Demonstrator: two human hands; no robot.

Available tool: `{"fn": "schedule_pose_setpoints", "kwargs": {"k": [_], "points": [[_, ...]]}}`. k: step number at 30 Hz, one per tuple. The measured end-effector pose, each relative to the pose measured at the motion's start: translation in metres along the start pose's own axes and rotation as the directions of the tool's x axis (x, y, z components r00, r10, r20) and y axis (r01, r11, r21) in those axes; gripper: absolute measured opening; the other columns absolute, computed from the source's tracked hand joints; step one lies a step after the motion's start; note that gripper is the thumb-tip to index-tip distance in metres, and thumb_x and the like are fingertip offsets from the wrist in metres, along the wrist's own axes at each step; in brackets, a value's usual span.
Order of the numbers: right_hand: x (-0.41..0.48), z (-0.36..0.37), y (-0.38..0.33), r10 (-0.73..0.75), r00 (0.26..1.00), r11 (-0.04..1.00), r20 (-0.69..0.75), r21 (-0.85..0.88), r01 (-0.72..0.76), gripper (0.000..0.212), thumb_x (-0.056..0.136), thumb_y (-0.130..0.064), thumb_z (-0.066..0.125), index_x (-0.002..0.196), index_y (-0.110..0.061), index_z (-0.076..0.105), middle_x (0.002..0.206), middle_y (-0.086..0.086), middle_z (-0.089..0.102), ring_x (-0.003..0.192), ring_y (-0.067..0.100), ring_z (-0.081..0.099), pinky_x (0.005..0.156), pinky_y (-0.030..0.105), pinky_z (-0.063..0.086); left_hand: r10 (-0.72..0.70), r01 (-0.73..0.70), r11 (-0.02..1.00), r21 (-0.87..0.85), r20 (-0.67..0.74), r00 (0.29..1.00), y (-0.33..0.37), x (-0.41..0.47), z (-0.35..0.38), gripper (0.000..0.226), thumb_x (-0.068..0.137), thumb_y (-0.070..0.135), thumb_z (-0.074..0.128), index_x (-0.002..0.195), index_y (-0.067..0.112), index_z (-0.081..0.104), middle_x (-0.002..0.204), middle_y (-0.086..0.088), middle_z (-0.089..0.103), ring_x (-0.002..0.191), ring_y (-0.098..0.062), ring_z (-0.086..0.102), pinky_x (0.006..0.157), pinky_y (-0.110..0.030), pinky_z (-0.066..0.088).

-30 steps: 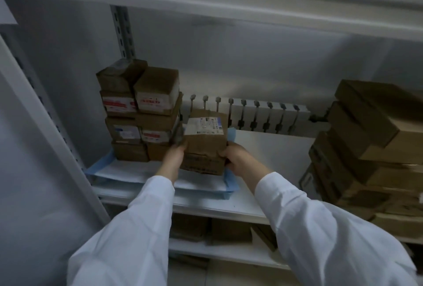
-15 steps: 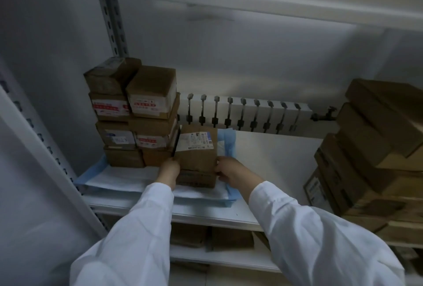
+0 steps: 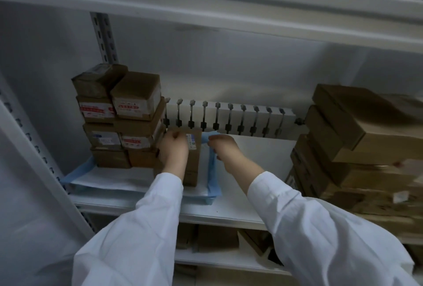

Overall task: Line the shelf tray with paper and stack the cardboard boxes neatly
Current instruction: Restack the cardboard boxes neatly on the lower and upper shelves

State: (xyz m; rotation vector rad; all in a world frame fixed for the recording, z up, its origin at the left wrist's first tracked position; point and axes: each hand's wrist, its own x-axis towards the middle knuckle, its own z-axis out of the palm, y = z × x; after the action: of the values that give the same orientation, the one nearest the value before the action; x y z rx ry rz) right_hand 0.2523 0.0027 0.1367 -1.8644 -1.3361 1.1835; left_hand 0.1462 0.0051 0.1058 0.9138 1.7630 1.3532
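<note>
One box [image 3: 193, 162] stands on the paper [image 3: 109, 180] in the blue tray [image 3: 212, 171], touching eight stacked boxes [image 3: 135, 102] on its left.
The left hand [image 3: 174, 151] lies on it, fingers curled over its far top edge. The right hand [image 3: 225, 150] bends its fingers at the tray's right rim, but its grip cannot be told. The eight form two columns of four. One blurred pile [image 3: 357, 139] sits well apart on the shelf [image 3: 258, 155].
</note>
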Motion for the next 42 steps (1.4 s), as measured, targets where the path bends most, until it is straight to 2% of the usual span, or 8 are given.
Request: {"fn": "schedule_pose_setpoints", "kwargs": {"k": [4,9,13,17,22,28,33,42], "points": [[-0.026,-0.026,0.000,-0.155,0.984,0.980,-0.089,0.109,0.164,0.032,0.095,-0.008,0.046,0.125,-0.002,0.056,0.129,0.020,0.055,0.121,0.034,0.051,0.099,0.035,0.041,0.110,-0.108,0.989,-0.105,0.016,0.994,0.024,-0.028,0.016,0.017,0.095,0.013,0.043,0.084,0.015,0.056,0.074,0.003,0.050,0.083,-0.020,0.051,0.076,-0.030,0.038],[-0.056,-0.069,-0.004,-0.362,0.897,0.913,-0.254,0.099,0.397,0.032,0.092,-0.007,0.047,0.121,-0.010,0.062,0.121,0.011,0.063,0.102,0.020,0.057,0.079,0.020,0.037,0.255,-0.255,0.961,-0.104,-0.012,0.967,0.052,-0.061,0.041,0.028,0.091,0.011,0.047,0.116,0.007,0.058,0.115,-0.009,0.058,0.103,-0.023,0.056,0.085,-0.030,0.041],[-0.082,-0.113,-0.009,-0.532,0.750,0.835,-0.393,-0.095,0.542,0.032,0.092,-0.013,0.047,0.120,-0.014,0.063,0.121,0.006,0.064,0.110,0.020,0.058,0.086,0.025,0.044,0.316,-0.285,0.936,-0.204,0.136,0.939,0.078,-0.094,0.066,0.029,0.092,0.011,0.051,0.120,0.008,0.055,0.115,-0.009,0.058,0.103,-0.022,0.054,0.084,-0.026,0.040],[-0.100,-0.158,-0.005,-0.592,0.633,0.805,-0.499,-0.322,0.499,0.030,0.093,-0.023,0.048,0.119,-0.020,0.062,0.122,0.004,0.062,0.113,0.023,0.056,0.095,0.042,0.046,0.285,-0.214,0.952,-0.220,0.372,0.883,0.096,-0.125,0.092,0.007,0.090,0.014,0.052,0.090,0.015,0.058,0.097,-0.013,0.061,0.093,-0.027,0.057,0.072,-0.030,0.042],[-0.118,-0.212,0.024,-0.540,0.573,0.835,-0.616,-0.478,0.273,0.032,0.093,-0.027,0.046,0.121,-0.022,0.061,0.122,0.004,0.061,0.115,0.027,0.052,0.096,0.038,0.038,0.271,-0.217,0.962,-0.165,0.503,0.820,0.109,-0.168,0.119,0.014,0.092,0.024,0.051,0.102,0.015,0.058,0.104,-0.007,0.060,0.100,-0.026,0.056,0.087,-0.035,0.045],[-0.133,-0.255,0.054,-0.326,0.596,0.937,-0.734,-0.333,0.102,0.054,0.088,-0.032,0.055,0.139,-0.019,0.042,0.142,0.010,0.043,0.132,0.032,0.037,0.110,0.045,0.028,0.221,-0.195,0.975,-0.105,0.541,0.811,0.120,-0.201,0.140,0.047,0.093,0.036,0.050,0.132,0.009,0.047,0.133,-0.007,0.050,0.121,-0.027,0.047,0.094,-0.033,0.038],[-0.128,-0.277,0.076,-0.056,0.740,0.989,-0.670,-0.137,-0.049,0.074,0.088,-0.051,0.051,0.144,-0.008,0.030,0.148,0.015,0.036,0.136,0.036,0.032,0.111,0.049,0.030,0.036,-0.076,0.997,0.027,0.697,0.716,0.123,-0.225,0.148,0.073,0.092,0.060,0.036,0.150,0.018,0.021,0.157,-0.007,0.021,0.143,-0.029,0.023,0.113,-0.043,0.023],[-0.128,-0.277,0.081,-0.096,0.803,0.995,-0.588,-0.039,0.090,0.073,0.086,-0.046,0.058,0.143,-0.008,0.033,0.145,0.014,0.043,0.135,0.035,0.037,0.108,0.049,0.036,0.039,-0.016,0.999,-0.039,0.705,0.708,0.120,-0.229,0.154,0.085,0.085,0.068,0.043,0.152,0.025,0.014,0.160,-0.003,0.011,0.146,-0.028,0.013,0.116,-0.047,0.016]]}}
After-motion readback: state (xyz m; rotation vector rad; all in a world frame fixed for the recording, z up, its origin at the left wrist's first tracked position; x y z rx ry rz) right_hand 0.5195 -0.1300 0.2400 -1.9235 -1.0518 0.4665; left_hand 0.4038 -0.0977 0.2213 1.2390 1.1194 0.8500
